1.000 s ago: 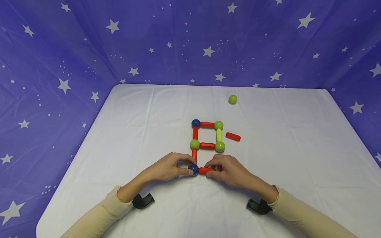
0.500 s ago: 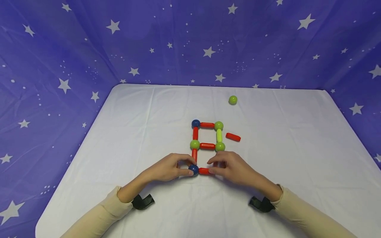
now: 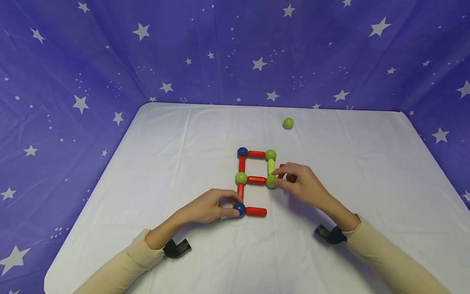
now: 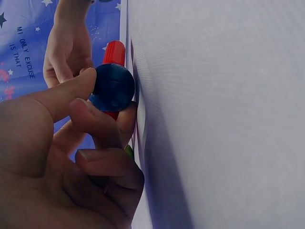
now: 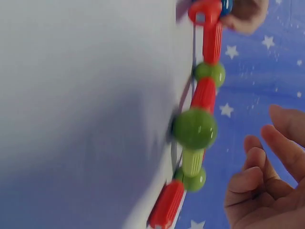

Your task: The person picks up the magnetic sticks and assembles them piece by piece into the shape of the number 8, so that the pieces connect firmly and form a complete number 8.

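Note:
My left hand pinches a blue ball at the near corner of a magnetic ball-and-rod figure lying on the table. From that ball a red rod points right, its far end free. Another red rod runs up from it to a green ball. Beyond lies a square of rods with balls at its corners. My right hand, fingers loosely bent and holding nothing, hovers by the square's near right green ball. Behind this hand a loose red rod is mostly hidden in the head view.
A single green ball lies farther back on the white tablecloth. Star-patterned purple cloth hangs behind and at the sides of the table. Black straps show at both wrists.
My right hand has let go of the red rod beside the blue ball and moved up and right, past the square's near corner. My left hand has stayed on the blue ball.

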A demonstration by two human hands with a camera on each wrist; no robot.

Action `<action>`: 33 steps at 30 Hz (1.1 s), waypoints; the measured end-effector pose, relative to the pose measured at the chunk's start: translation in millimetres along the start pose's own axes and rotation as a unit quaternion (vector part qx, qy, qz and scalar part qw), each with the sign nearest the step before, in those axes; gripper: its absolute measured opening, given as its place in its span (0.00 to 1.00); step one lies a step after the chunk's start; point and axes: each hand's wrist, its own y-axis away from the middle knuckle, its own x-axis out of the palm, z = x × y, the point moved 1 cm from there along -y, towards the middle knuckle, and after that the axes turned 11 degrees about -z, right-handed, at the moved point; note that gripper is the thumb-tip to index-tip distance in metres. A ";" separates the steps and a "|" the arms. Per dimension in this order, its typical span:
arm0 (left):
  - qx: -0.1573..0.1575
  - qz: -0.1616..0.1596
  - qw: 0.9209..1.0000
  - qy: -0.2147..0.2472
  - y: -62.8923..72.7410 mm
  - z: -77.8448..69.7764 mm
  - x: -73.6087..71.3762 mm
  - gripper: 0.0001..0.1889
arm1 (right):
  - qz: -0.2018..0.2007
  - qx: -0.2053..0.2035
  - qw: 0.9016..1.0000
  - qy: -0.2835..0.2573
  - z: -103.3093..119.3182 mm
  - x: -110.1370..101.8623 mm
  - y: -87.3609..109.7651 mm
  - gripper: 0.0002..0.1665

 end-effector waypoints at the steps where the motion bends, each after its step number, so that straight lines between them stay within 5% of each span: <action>1: -0.001 -0.001 1.000 0.000 0.0 0.0 0.1 0.13 | -0.012 0.001 1.000 0.002 -2.6 -2.3 -3.1 0.11; 6: -0.009 -0.003 1.000 0.001 0.7 0.6 0.3 0.14 | -0.069 0.021 0.997 0.019 -16.1 -13.1 -18.3 0.11; 19: -0.014 -0.004 1.000 0.028 0.4 -0.5 -0.3 0.14 | -0.141 0.062 0.987 0.041 -44.8 -22.5 -58.6 0.15; 33: -0.013 -0.006 0.999 0.037 0.9 1.4 0.1 0.13 | -0.135 0.124 0.981 0.071 -78.7 -30.5 -103.1 0.21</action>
